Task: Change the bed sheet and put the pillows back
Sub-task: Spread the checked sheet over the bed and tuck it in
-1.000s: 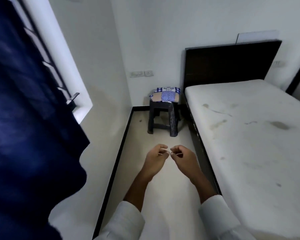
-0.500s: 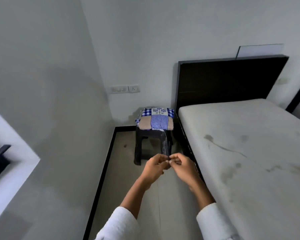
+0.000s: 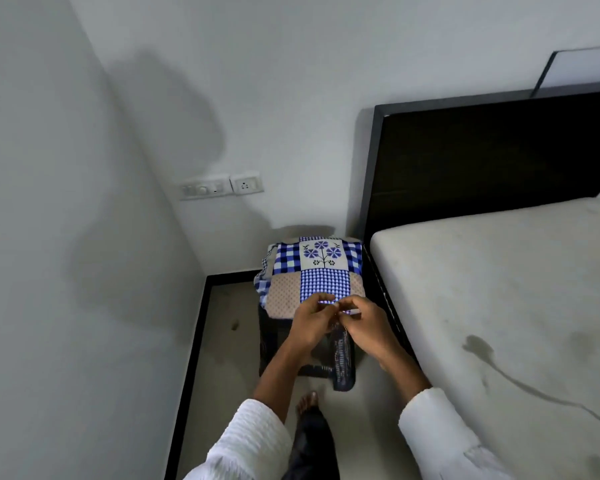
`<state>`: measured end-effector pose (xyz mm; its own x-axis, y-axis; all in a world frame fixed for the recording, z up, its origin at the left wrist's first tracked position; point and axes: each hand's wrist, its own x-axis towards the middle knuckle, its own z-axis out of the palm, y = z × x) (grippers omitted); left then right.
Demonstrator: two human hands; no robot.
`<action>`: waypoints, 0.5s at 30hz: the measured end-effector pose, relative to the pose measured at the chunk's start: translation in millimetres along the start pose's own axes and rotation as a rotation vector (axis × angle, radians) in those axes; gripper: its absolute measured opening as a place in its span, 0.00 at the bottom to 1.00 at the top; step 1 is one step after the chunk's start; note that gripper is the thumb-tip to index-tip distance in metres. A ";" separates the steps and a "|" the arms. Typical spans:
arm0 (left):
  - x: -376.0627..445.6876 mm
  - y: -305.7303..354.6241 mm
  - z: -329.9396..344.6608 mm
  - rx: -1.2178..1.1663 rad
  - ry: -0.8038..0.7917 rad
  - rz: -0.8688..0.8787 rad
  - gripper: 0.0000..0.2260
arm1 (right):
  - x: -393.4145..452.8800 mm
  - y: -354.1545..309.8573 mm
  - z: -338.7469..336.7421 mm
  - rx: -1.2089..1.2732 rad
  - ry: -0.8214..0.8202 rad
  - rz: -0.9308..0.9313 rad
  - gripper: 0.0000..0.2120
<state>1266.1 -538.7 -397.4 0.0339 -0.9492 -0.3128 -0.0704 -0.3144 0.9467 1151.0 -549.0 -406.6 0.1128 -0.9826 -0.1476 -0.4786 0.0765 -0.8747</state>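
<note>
- We are looking down at a folded bed sheet (image 3: 314,275), patchwork in blue checks, a flower panel and dotted beige, lying on top of a dark stool (image 3: 274,344).
- The stool is standing in the corner, just beside the bed frame and below the wall socket plate (image 3: 246,184).
- Our left hand (image 3: 312,323) is reaching over the near edge of the sheet, fingers curled, fingertips meeting those of the other hand.
- Our right hand (image 3: 366,329) is coming in from the bed side of the stool, its fingers curled too; whether the fingertips are pinching the cloth edge or only each other, we cannot tell.
- The bare, stained mattress (image 3: 499,306) is lying right of the stool, against the dark headboard (image 3: 482,161).
- Both white sleeves (image 3: 250,445) are showing nearer to us than the stool, and a bare foot (image 3: 307,401) is standing on the floor just before it.
</note>
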 end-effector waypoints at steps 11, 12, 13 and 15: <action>301.8 -54.4 -66.5 0.320 0.203 -0.327 0.05 | 286.0 71.5 61.0 -0.075 -0.001 0.393 0.11; 320.1 -69.3 -72.9 0.371 0.210 -0.355 0.09 | 300.8 83.3 65.5 -0.092 0.025 0.430 0.13; 334.1 -80.9 -78.5 0.422 0.217 -0.376 0.13 | 312.6 93.7 69.0 -0.121 0.069 0.461 0.14; 356.3 -102.9 -88.5 0.511 0.240 -0.386 0.21 | 330.5 112.5 75.0 -0.205 0.146 0.522 0.18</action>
<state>1373.6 -843.7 -599.4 0.3673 -0.7583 -0.5386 -0.4689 -0.6511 0.5969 1199.8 -852.5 -588.4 -0.2982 -0.8376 -0.4576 -0.5989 0.5375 -0.5936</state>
